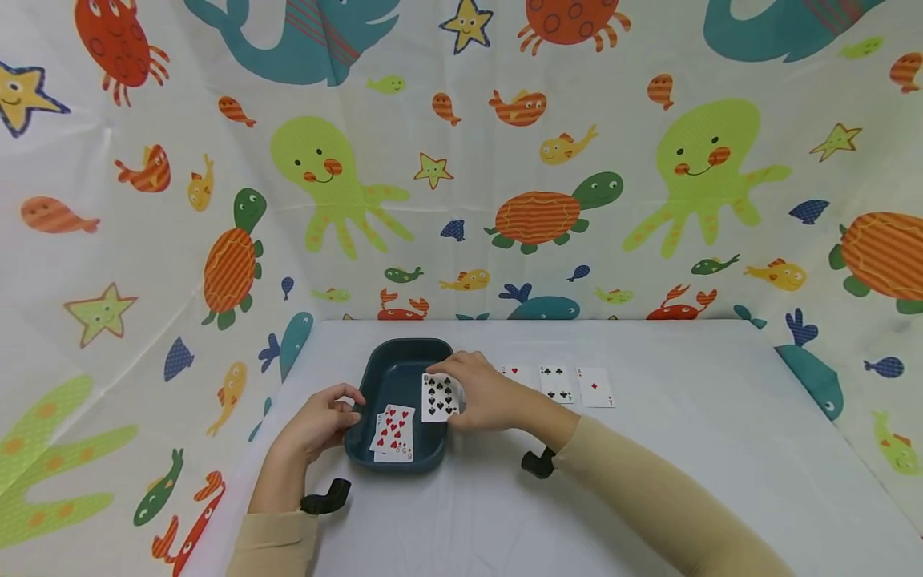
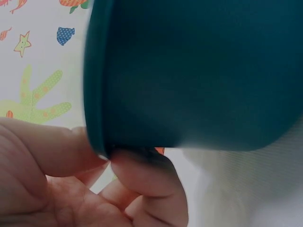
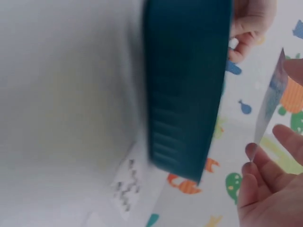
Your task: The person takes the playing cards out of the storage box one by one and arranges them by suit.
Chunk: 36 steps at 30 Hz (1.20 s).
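White tabletop [image 1: 685,481]. Three cards lie face up in a row at the far middle: a heart card [image 1: 513,372], a club card [image 1: 556,383], a diamond card [image 1: 594,387]. A sea-creature-printed cloth [image 1: 461,160] stands behind and at both sides.

Dark teal tray [image 1: 392,377], rectangular with rounded corners, sits flat on the white table, left of centre. Inside it, a small pile of face-up cards [image 1: 392,434] with a red hearts card on top, lying at the near end. A black spades card [image 1: 439,397], face up, is held over the tray's right rim
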{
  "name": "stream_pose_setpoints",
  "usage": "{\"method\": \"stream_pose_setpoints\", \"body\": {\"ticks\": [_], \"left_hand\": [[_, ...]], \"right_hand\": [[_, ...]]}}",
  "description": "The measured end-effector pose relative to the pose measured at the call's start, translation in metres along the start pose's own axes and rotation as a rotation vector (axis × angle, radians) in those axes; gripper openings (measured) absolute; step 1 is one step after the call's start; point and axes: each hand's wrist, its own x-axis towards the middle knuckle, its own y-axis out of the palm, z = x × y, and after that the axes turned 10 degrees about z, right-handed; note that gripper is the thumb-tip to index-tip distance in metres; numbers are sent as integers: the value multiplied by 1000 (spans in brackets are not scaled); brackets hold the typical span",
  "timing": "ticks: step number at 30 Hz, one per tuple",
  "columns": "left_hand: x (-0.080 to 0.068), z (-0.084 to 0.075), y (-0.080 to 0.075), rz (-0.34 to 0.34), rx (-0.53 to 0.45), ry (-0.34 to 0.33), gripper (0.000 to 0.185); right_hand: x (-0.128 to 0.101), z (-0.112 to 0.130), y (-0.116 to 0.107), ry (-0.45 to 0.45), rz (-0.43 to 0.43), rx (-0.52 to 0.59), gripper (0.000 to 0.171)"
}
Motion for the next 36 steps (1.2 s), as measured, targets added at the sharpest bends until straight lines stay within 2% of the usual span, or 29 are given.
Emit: {"method": "stream_pose_setpoints", "body": {"ticks": [12, 19, 26, 36], "left_hand": [[1, 2, -1, 2, 5, 8, 31], [0, 1, -1, -3, -8, 6, 31], [0, 0, -2, -1, 0, 8, 31], [0, 2, -1, 2, -4, 12, 31]], "right_hand": [[-36, -22, 17, -29, -78, 49, 85], [-46, -38, 27, -37, -130, 19, 88], [-45, -49, 40, 0, -91, 1, 86], [-39, -55, 52, 90, -19, 58, 82]]}}
